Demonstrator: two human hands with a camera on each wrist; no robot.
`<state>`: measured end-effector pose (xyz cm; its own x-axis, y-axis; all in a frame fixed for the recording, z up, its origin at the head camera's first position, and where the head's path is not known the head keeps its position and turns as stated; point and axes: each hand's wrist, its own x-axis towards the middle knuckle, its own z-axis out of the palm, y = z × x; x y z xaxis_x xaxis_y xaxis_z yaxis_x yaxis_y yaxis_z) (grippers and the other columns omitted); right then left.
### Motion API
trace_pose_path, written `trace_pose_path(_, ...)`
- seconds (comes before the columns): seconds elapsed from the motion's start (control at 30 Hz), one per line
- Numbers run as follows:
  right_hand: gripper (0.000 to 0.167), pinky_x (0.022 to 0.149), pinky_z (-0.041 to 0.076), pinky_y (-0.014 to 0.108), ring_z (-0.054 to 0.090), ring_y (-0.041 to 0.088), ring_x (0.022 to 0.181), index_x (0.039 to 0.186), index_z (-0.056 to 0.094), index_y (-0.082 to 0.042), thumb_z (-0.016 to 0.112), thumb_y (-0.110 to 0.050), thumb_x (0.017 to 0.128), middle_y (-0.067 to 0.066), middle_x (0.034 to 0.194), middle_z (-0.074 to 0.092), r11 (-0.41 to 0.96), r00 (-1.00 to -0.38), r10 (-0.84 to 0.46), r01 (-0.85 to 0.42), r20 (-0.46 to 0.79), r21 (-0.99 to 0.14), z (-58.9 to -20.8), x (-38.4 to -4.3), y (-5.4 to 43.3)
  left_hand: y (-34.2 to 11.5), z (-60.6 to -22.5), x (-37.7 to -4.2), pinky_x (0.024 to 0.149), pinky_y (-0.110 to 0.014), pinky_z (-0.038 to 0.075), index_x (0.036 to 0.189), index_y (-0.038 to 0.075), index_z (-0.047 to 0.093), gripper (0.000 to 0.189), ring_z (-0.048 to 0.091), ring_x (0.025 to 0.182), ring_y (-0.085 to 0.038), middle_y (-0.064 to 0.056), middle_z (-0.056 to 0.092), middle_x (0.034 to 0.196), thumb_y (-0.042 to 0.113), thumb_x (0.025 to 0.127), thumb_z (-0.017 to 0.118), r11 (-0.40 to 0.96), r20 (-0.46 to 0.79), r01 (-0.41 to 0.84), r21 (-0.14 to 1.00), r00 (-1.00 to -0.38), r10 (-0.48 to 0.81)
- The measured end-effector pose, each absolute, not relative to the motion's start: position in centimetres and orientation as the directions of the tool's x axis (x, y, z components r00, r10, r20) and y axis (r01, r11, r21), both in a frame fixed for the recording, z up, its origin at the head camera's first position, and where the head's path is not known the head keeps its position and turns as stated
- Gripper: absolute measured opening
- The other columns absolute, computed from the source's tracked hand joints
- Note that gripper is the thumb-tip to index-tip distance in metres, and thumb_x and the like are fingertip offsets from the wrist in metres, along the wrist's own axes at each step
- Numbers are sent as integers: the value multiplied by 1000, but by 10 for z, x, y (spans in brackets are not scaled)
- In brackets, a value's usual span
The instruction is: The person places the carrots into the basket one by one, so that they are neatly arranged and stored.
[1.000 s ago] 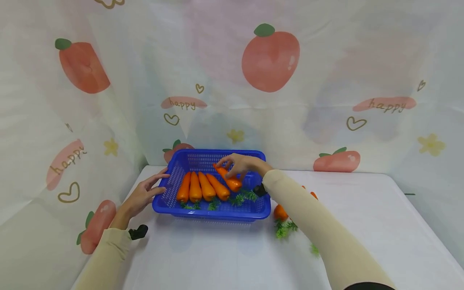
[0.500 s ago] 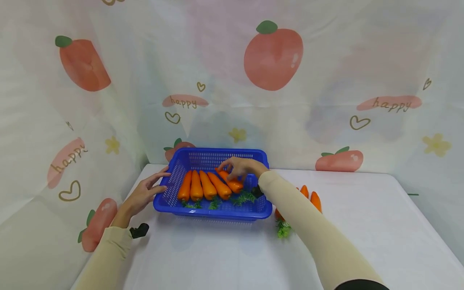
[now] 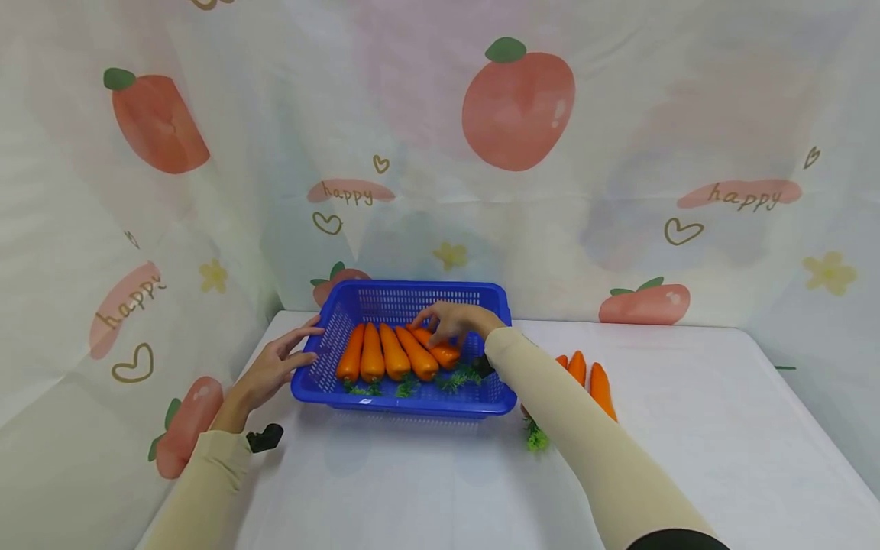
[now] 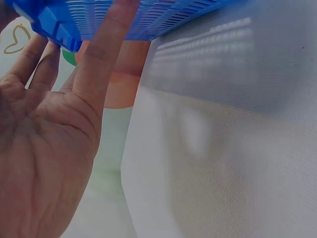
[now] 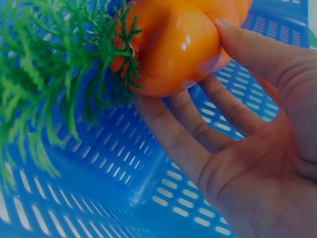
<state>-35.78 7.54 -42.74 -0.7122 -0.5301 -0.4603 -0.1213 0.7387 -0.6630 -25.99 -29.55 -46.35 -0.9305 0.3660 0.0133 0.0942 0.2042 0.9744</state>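
Observation:
A blue slatted plastic basket (image 3: 406, 407) holds a row of orange carrots (image 3: 395, 355) with green tops toward its near side. At the row's right end, my right hand (image 3: 450, 321) holds one carrot (image 5: 173, 47). In the right wrist view, thumb and fingers lie on either side of its thick end, and its leafy top (image 5: 44, 74) hangs over the slats. The narrow end is partly hidden by the hand in the head view. My left hand (image 3: 275, 363) rests on the basket's left side, its fingers (image 4: 96, 59) fairly straight against the plastic in the left wrist view.
More carrots (image 3: 600, 389) lie on the white table (image 3: 412, 489) right of the basket, partly covered by my right sleeve (image 3: 571, 428). A fruit-printed cloth (image 3: 550, 229) hangs close behind the basket and along the left side.
The right hand has lowered the carrot against the row, closer to its neighbour. The right forearm has shifted left, uncovering more of the carrots on the table. The left hand stays at the basket.

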Motion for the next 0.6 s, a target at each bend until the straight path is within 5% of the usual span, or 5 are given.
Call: trace_pose_path(0.6, 52, 87, 60, 52, 58, 35, 127, 147, 57, -23, 70, -11, 98, 18, 149, 51, 741, -699, -538, -128, -470, -659, -426, -355, 76, -296, -465, -260, 95, -53, 56, 152, 6, 46, 52, 15, 154, -45, 1, 14, 173, 16, 103, 61, 197, 10, 88, 976, -930, 367)
